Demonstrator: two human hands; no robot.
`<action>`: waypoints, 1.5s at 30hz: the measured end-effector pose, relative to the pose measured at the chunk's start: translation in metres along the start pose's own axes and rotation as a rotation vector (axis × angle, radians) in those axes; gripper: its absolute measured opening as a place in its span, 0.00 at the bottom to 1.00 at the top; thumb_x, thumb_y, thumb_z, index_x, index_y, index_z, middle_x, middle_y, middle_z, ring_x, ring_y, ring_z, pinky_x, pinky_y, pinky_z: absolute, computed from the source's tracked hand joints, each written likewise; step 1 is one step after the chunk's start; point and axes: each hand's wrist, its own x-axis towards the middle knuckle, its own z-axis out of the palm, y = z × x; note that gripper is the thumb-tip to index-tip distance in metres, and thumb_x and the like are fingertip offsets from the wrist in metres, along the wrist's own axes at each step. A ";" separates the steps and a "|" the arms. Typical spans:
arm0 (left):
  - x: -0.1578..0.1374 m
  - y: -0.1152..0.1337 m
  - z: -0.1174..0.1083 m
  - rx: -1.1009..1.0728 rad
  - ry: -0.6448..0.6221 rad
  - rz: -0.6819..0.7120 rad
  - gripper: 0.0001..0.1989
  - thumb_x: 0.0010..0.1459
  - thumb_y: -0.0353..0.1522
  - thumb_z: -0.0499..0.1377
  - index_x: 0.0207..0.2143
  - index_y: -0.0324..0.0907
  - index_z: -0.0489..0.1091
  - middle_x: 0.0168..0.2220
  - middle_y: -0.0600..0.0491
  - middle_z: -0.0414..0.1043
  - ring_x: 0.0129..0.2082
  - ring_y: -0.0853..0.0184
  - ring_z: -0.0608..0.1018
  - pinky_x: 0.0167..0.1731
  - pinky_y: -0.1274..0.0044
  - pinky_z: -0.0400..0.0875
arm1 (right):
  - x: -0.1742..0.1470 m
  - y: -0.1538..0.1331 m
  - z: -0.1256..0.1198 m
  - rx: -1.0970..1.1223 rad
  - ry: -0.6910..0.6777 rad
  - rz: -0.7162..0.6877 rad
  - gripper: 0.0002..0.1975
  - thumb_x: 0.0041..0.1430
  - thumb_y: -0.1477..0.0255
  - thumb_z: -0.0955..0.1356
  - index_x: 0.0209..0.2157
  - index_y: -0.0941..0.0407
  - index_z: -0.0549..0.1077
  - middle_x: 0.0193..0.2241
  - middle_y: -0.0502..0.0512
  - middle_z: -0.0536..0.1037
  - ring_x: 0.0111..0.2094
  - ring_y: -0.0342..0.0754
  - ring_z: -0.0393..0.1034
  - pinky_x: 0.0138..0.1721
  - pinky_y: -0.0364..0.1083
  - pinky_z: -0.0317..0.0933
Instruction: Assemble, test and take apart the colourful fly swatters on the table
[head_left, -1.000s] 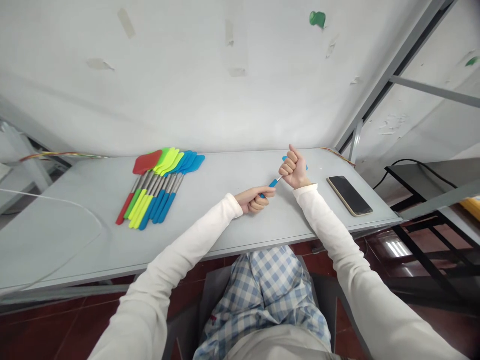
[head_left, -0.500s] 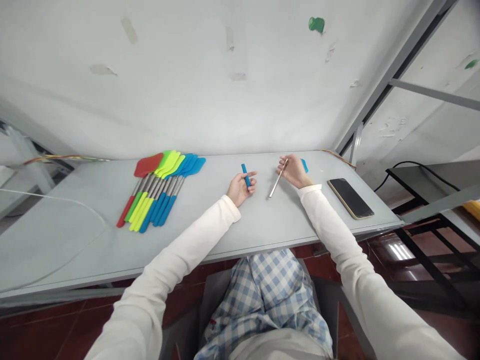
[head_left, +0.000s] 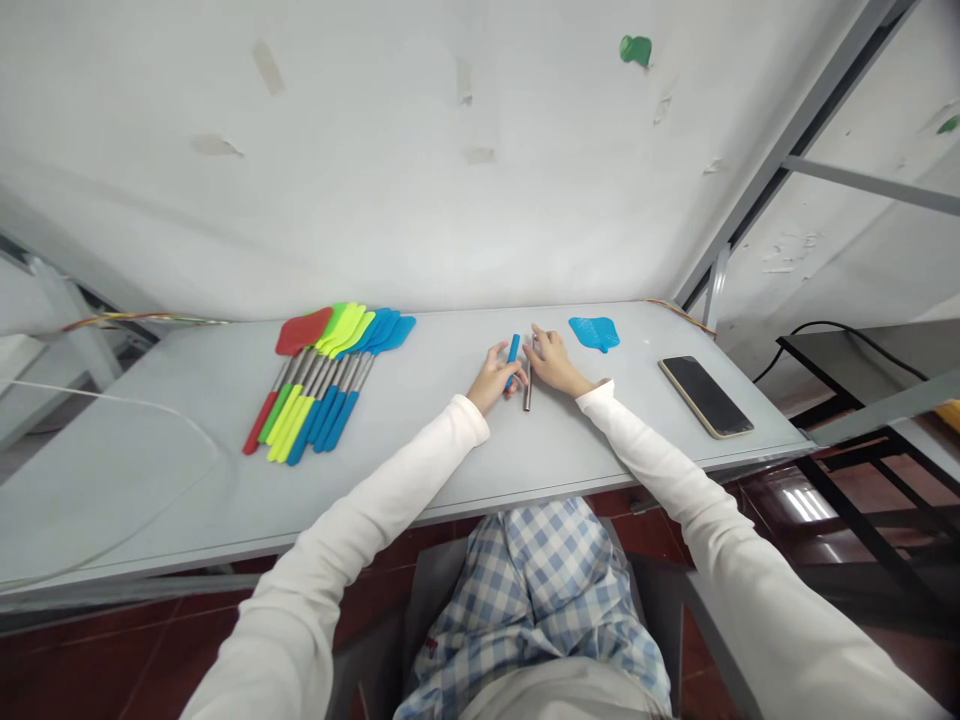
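Note:
In the middle of the grey table my left hand (head_left: 493,379) is closed around a short blue handle (head_left: 514,349), which points up and away from me. Close beside it my right hand (head_left: 551,358) has its fingers on a metal rod (head_left: 527,392). The rod's near end points toward me, and its far end is covered by the fingers. A blue spatula head (head_left: 595,333) lies on the table beyond my right hand, separate from any handle. The two hands nearly touch each other.
To the left lies a row of several spatulas (head_left: 322,385) in red, green, yellow and blue. A phone (head_left: 705,397) rests near the right end of the table (head_left: 420,470). A white cable (head_left: 150,403) curves over the left end. The wall stands directly behind.
My right hand has moved left with the metal rod, bringing it beside the blue handle. The blue spatula head has come into full view. My left hand has shifted slightly right.

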 end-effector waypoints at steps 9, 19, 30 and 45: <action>0.008 -0.013 -0.002 0.273 -0.051 0.036 0.18 0.56 0.28 0.56 0.50 0.37 0.62 0.27 0.56 0.71 0.18 0.77 0.67 0.22 0.80 0.63 | -0.014 -0.022 -0.008 0.094 -0.036 -0.084 0.12 0.58 0.58 0.65 0.31 0.53 0.68 0.37 0.54 0.70 0.42 0.49 0.63 0.51 0.52 0.55; 0.000 -0.008 -0.015 1.162 -0.044 0.574 0.14 0.60 0.39 0.55 0.40 0.39 0.73 0.44 0.45 0.68 0.43 0.61 0.72 0.51 0.65 0.65 | -0.001 -0.016 -0.033 0.391 0.048 0.112 0.13 0.54 0.59 0.65 0.31 0.53 0.60 0.20 0.44 0.66 0.23 0.41 0.62 0.29 0.43 0.57; -0.003 0.002 -0.044 1.362 -0.018 0.555 0.17 0.64 0.38 0.47 0.40 0.39 0.72 0.42 0.46 0.67 0.41 0.63 0.71 0.47 0.69 0.66 | -0.051 0.025 -0.094 -0.540 0.228 0.190 0.17 0.57 0.69 0.61 0.48 0.59 0.61 0.34 0.59 0.71 0.34 0.53 0.67 0.39 0.51 0.58; -0.003 0.021 -0.139 1.421 1.013 -0.144 0.25 0.60 0.22 0.40 0.59 0.28 0.57 0.56 0.29 0.63 0.57 0.47 0.66 0.53 0.59 0.59 | -0.057 0.011 -0.080 -0.687 0.324 0.003 0.15 0.57 0.69 0.60 0.44 0.59 0.66 0.44 0.68 0.64 0.44 0.59 0.60 0.43 0.58 0.55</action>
